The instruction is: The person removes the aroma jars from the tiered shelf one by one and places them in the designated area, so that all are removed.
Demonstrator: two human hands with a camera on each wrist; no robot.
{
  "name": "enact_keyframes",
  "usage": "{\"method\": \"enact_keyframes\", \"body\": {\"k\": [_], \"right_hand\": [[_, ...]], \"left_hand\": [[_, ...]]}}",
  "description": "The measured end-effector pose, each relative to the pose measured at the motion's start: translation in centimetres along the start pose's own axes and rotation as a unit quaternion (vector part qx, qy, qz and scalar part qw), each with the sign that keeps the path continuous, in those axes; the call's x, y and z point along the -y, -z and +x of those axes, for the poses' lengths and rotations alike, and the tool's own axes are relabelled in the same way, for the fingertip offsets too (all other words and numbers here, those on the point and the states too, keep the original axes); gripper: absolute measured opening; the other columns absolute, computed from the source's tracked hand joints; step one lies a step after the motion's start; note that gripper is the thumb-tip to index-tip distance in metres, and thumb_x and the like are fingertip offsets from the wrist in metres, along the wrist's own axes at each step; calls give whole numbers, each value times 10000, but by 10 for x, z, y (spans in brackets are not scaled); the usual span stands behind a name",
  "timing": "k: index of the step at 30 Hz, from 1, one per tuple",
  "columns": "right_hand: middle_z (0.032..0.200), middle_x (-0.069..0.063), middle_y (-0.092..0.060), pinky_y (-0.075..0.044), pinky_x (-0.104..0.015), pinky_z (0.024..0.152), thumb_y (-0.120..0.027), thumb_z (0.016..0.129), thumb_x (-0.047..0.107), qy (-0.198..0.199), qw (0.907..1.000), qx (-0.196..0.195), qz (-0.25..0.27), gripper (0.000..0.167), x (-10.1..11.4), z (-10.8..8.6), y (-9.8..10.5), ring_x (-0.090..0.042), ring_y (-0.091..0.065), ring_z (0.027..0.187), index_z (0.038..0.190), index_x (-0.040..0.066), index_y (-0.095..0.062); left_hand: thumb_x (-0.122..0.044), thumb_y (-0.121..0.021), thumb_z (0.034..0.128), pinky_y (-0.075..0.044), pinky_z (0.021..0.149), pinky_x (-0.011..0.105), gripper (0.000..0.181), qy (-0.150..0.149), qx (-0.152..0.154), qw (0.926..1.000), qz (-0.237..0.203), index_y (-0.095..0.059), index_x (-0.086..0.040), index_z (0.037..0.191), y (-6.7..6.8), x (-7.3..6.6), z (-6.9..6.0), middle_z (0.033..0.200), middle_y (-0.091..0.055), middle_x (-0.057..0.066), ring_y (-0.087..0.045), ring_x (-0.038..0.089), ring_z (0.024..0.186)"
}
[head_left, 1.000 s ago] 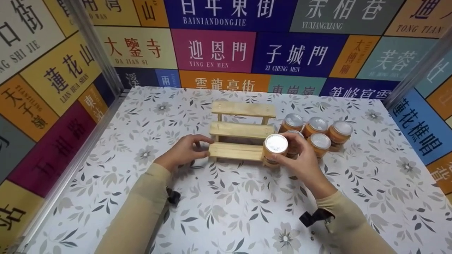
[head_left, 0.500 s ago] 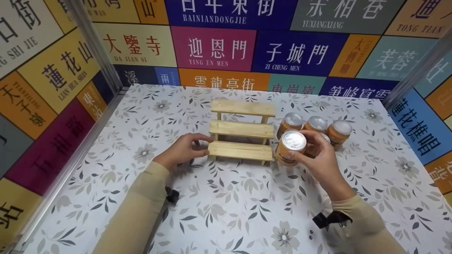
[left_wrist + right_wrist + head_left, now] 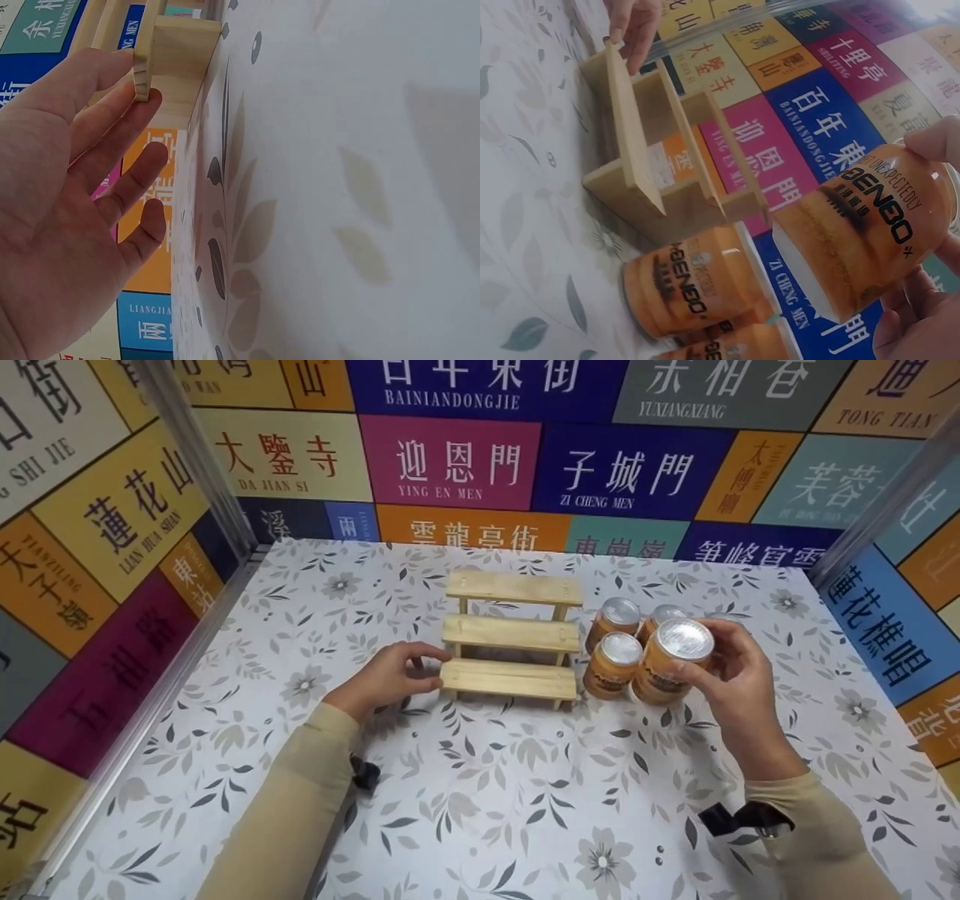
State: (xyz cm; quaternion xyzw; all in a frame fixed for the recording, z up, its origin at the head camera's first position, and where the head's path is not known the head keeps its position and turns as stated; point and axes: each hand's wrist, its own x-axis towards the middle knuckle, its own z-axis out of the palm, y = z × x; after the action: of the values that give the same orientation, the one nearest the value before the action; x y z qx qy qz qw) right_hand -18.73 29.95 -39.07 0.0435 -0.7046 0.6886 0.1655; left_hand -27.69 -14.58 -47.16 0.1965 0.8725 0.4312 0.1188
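My right hand (image 3: 739, 690) grips an orange can (image 3: 671, 664) with a silver top, its thumb at the front and fingers behind. The can appears raised off the table, and in the right wrist view the same can (image 3: 870, 225) shows black lettering. Just left of it stands a matching can (image 3: 611, 671). At the left end of a three-step wooden stand (image 3: 510, 679), my left hand (image 3: 386, 679) pinches the lowest step. In the left wrist view, the thumb lies on one side of the board end (image 3: 142, 71) and fingertips on the other.
Behind the held can stand another can (image 3: 615, 619) and a partly hidden can (image 3: 664, 613); anything directly behind the right hand is hidden. The table (image 3: 480, 810) has a leaf-patterned cover. Colourful lettered panels (image 3: 450, 461) wall the back and sides.
My right hand has carried the can rightward from beside the lowest step, passing in front of the other cans. The left hand has stayed at the stand's end.
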Motion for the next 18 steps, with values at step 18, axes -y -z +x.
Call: {"method": "enact_keyframes", "body": {"k": [18], "right_hand": [[1184, -23, -657, -480, -185, 861, -767, 837, -115, -92, 9983, -553, 136, 481, 5, 14, 50, -160, -569, 1051, 1273, 46, -644]], "left_hand": [[-182, -781, 927, -484, 886, 379, 393, -94, 23, 9999, -128, -714, -201, 1314, 0, 0, -2, 1335, -679, -5, -585, 276, 1087]]}}
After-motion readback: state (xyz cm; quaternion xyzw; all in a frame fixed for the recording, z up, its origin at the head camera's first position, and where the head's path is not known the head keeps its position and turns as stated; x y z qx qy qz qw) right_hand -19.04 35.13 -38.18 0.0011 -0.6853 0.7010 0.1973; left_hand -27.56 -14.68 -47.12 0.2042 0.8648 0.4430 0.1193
